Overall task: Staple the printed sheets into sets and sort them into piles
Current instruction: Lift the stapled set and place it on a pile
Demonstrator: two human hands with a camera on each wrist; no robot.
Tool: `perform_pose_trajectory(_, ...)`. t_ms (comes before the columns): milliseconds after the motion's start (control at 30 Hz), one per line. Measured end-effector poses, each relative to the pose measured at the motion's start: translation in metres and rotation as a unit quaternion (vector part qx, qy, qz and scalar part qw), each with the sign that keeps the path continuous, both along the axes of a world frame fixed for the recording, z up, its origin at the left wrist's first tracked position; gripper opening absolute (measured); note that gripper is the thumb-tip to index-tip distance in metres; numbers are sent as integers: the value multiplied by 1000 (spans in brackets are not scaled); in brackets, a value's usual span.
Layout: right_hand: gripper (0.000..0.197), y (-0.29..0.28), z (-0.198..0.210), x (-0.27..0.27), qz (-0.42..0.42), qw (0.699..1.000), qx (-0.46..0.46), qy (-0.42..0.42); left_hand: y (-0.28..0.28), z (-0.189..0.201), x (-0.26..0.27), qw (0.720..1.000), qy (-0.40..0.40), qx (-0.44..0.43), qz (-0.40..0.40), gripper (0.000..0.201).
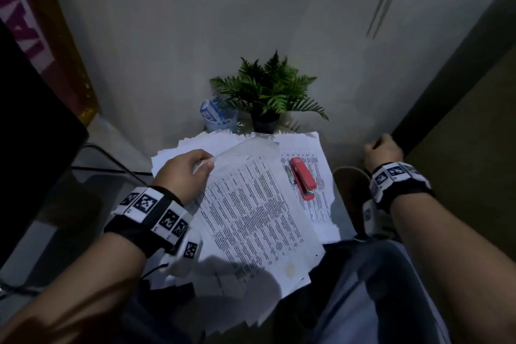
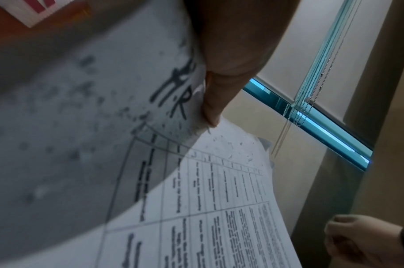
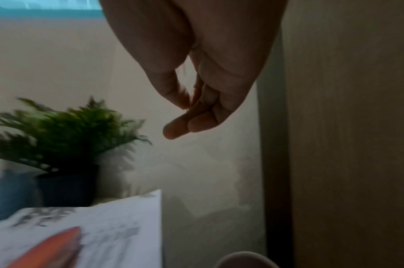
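Head view first: the left hand (image 1: 183, 173) pinches the far corner of a set of printed sheets (image 1: 257, 212) and lifts it off the loose paper spread (image 1: 312, 148) on the small table, the pages sagging toward the person's lap. Such paper looks light, limp and prone to fanning apart, so a pinch at a corner or along one squared edge seems the sound hold. A red stapler (image 1: 303, 179) lies on the spread, apart from both hands. The right hand (image 1: 382, 152) hovers off to the right, curled into a loose fist, holding nothing that shows

Left wrist view: the thumb (image 2: 213, 101) presses on the sheets' top edge, clamped on them; the page curves downward

Right wrist view: the right hand's fingers (image 3: 196, 119) curl together, thumb tip near forefinger; whether anything tiny sits between them cannot be told
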State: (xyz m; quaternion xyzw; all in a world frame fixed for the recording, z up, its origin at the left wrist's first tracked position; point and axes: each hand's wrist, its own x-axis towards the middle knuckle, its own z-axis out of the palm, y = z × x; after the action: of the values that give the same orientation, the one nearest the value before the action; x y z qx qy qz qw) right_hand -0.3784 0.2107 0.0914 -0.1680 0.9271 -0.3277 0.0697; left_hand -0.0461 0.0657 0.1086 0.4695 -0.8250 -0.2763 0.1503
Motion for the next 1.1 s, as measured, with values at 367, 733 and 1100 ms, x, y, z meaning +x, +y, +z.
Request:
perform_pose_trajectory(367,29,-10,4,57,241,936,-144,-214,0,13,1,996,78,20,-24,6)
perform_pose_trajectory(733,14,-34,36,149,387,904,-150,-100,9,29,26,999,36,-12,-33,22)
perform_pose_trajectory(1100,7,-29,40,194,267,937,-207,-83,32,19,14,996,84,-11,21,10)
